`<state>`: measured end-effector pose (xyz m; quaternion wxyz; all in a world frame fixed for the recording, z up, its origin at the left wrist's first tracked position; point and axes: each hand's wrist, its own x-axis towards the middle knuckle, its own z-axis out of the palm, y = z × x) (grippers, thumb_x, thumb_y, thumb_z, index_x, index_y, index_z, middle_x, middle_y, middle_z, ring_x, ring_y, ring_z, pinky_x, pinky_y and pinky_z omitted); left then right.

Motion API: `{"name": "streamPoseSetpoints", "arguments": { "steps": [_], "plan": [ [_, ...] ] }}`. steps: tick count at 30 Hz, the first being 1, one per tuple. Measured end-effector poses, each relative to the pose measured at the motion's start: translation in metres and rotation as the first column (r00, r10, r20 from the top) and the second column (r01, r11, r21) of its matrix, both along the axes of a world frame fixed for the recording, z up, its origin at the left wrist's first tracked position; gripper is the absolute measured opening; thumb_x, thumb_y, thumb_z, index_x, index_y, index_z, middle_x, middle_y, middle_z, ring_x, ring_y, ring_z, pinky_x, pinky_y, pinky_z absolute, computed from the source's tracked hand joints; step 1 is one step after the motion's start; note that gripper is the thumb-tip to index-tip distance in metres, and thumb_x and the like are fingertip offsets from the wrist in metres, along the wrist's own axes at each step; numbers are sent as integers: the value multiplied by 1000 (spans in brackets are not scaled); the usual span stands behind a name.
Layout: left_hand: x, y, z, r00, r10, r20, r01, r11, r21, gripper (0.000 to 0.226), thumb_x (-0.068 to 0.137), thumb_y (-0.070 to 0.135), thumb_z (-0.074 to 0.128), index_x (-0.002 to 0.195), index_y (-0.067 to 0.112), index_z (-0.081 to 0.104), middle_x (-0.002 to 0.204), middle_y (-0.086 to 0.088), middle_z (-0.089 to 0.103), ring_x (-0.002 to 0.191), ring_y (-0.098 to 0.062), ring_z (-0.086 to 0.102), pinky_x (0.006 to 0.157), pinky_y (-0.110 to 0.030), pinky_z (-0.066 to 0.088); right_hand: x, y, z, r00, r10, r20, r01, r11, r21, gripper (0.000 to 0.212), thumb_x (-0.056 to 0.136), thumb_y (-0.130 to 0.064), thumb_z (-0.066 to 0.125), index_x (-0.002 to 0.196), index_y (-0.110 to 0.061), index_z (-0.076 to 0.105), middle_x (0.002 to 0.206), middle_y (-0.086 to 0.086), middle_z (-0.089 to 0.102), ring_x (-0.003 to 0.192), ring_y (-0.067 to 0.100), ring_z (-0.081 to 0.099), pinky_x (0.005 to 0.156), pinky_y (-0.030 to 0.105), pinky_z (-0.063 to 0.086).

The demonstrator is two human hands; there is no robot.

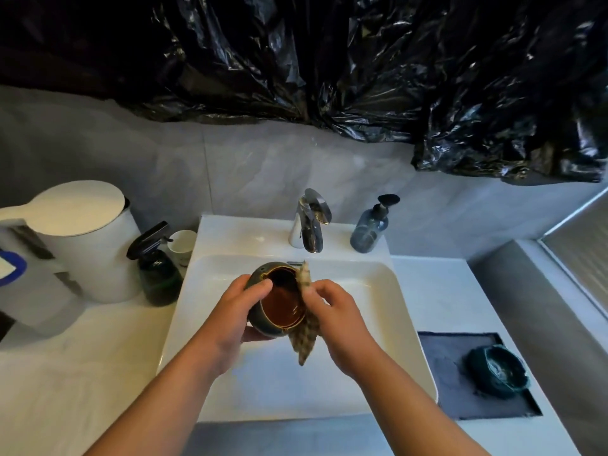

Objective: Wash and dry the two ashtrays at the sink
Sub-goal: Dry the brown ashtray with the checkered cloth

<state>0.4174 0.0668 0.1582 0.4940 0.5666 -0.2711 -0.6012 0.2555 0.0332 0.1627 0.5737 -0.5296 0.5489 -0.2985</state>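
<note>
while the head view looks down over the sink (388,291), the left hand (235,312) grips the first ashtray (283,302), a round dark bowl with a brown inside and a gold rim, tilted so its opening faces up toward the camera. left fingers (261,286) curl over the rim on the left side and the rest of the hand wraps under the body, so they are closed round the bowl. the ashtray is held in the air above the middle of the sink basin, not resting on it.

right hand (339,319) pinches a patterned cloth (307,339) against the right rim of the ashtray. right fingers (320,292) are curled narrow on the cloth. one end of the cloth sticks up past the rim toward the back, the other hangs down toward the front of the basin.

faucet (311,222) stands at the back edge of the sink, centre. blue soap dispenser (370,228) is at the sink's back right corner.

second ashtray (498,370), dark green with a faceted rim, sits upright on a grey mat (450,366) on the surface (82,373) right of the sink, toward the front right corner, well apart from both hands.

left side of the surface: dark spray bottle (158,274) just beside the sink's left edge, white cup (182,245) behind it, white lidded bin (88,238) further left. crumpled black plastic sheeting (362,60) hangs over the wall behind.
</note>
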Motion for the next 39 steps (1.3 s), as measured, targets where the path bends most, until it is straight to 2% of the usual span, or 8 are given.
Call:
{"name": "streamPoseSetpoints", "arguments": {
  "steps": [4, 11, 15, 19, 25, 29, 32, 39],
  "plan": [
    [-12, 3, 5, 936, 16, -352, 7, 998, 62, 52, 82, 49, 56, 125, 21, 63, 125, -15, 67, 119, -36, 59, 98, -60, 50, -5, 4, 0, 994, -2, 108, -1, 1000, 25, 26, 102, -21, 47, 102, -19, 73, 108, 3, 72, 106, 22, 68, 93, 43, 59],
    [-7, 3, 9, 760, -28, -649, 81, 995, 53, 56, 93, 46, 40, 128, 10, 64, 128, -25, 65, 117, -45, 61, 97, -63, 46, -21, 4, 18, 935, 219, -281, -276, 944, -183, 32, 101, -12, 51, 126, -27, 67, 127, -13, 57, 115, 8, 57, 97, 20, 51],
    [-7, 4, 9, 813, 1, -583, 40, 998, 57, 49, 94, 45, 41, 114, 12, 71, 120, -25, 69, 111, -45, 61, 99, -62, 43, -30, 2, 30, 905, 136, -403, -264, 922, -282, 21, 98, -18, 62, 110, -34, 70, 112, -14, 61, 95, 3, 60, 81, 12, 50],
    [-10, 2, 9, 878, -4, -479, 30, 998, 47, 40, 92, 43, 47, 110, 18, 73, 118, -20, 71, 110, -41, 62, 93, -59, 50, -37, 1, 38, 981, 22, -195, -78, 955, -285, 18, 98, -18, 61, 103, -34, 68, 106, -7, 71, 98, 10, 69, 84, 30, 61],
    [-17, 2, 10, 924, -52, -378, 63, 998, 17, 46, 86, 45, 55, 123, 21, 66, 116, -17, 71, 103, -34, 66, 81, -49, 57, -21, 13, 25, 976, 160, -148, -198, 935, -294, 33, 98, -10, 61, 120, -35, 56, 131, -8, 62, 115, 10, 65, 92, 30, 59],
    [-18, 4, 9, 945, -39, -326, 52, 998, 30, 37, 95, 43, 50, 118, 22, 69, 113, -14, 73, 105, -34, 66, 83, -50, 57, -26, 16, 9, 712, 67, -699, -556, 661, -504, 36, 97, -17, 61, 132, -24, 57, 150, -4, 37, 113, 16, 57, 89, 23, 55],
    [-17, 5, 7, 956, -39, -290, 56, 997, 52, 35, 94, 41, 51, 116, 22, 70, 105, -13, 75, 100, -32, 66, 82, -49, 57, -23, 16, 10, 499, 54, -865, -758, 510, -406, 39, 95, -26, 61, 133, -23, 58, 141, 0, 47, 110, 23, 54, 84, 30, 51],
    [-17, 4, 4, 949, 38, -313, 2, 992, 126, 40, 94, 46, 51, 109, 17, 73, 105, -17, 74, 96, -32, 66, 87, -50, 53, -13, 19, 17, 614, 467, -636, -705, 687, -176, 50, 96, -14, 52, 145, -23, 49, 139, -4, 45, 117, 17, 50, 97, 18, 42]
  ]
}}
